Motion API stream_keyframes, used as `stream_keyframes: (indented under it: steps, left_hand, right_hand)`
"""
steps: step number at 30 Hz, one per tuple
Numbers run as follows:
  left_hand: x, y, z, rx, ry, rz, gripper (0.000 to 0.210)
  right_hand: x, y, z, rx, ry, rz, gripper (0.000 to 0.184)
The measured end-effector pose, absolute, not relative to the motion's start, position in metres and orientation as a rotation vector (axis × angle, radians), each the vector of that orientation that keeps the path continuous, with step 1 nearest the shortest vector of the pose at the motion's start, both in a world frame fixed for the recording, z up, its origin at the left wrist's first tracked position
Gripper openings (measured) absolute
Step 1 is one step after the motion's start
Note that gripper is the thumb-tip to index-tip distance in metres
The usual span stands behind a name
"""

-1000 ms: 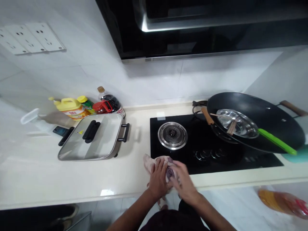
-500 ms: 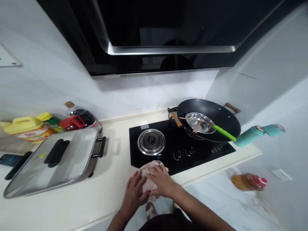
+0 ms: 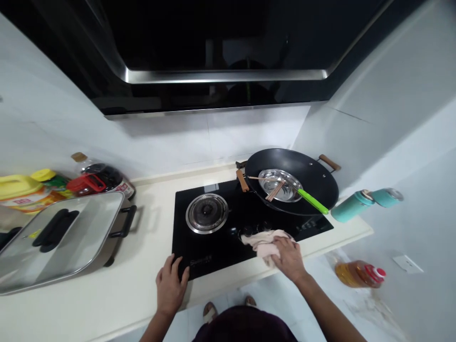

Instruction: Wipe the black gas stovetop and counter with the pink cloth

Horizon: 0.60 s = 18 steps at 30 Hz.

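Observation:
My right hand [image 3: 289,256] presses a pale pink cloth [image 3: 262,241] onto the front edge of the black glass cooktop [image 3: 221,251]. Part of the cloth lies against the control knobs [image 3: 246,231], and the fingers are curled over it. At the cooktop's front left corner, my left hand [image 3: 171,285] rests on the counter with its fingers apart and nothing in it. Behind the hands is the round left burner [image 3: 207,213]. A black wok [image 3: 320,183] sits on the right burner, holding a metal bowl [image 3: 295,194], wooden chopsticks and a green-handled utensil [image 3: 313,201].
A lidded electric pan [image 3: 89,232] stands on the left counter [image 3: 142,266], with a yellow jug [image 3: 21,194] and several bottles behind. A teal flask [image 3: 351,207] stands right of the wok. An oil bottle [image 3: 359,274] is lower right. The range hood [image 3: 228,76] hangs overhead.
Both hands were together on the cloth at the cooktop's front left. My right hand has carried the cloth rightward along the front; my left hand has let go and moved left. The view has shifted.

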<state>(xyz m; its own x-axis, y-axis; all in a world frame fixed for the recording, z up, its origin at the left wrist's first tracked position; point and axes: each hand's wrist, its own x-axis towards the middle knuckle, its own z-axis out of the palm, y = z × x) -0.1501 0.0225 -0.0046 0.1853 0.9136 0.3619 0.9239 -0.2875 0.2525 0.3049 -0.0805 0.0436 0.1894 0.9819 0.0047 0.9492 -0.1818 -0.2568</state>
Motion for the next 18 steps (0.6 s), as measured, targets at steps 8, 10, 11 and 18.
stream_keyframes:
  steps: [8,10,11,18]
  left_hand:
    - [-0.15,0.023,-0.001,-2.364,-1.842,-0.647,0.044]
    - [-0.15,0.023,-0.002,-2.355,-1.827,-0.651,0.044]
    - [-0.15,0.023,-0.002,-2.349,-1.822,-0.649,0.044]
    - [-0.148,0.019,0.001,-2.333,-1.82,-0.604,0.043]
  right_hand:
    - [0.362,-0.013,0.063,-2.697,-1.616,0.14,0.044]
    - [0.362,0.011,0.069,-2.736,-1.569,0.203,0.045]
    - [0.361,0.023,0.07,-2.739,-1.56,0.238,0.047]
    - [0.343,0.089,0.075,-2.607,-1.684,0.44,0.066]
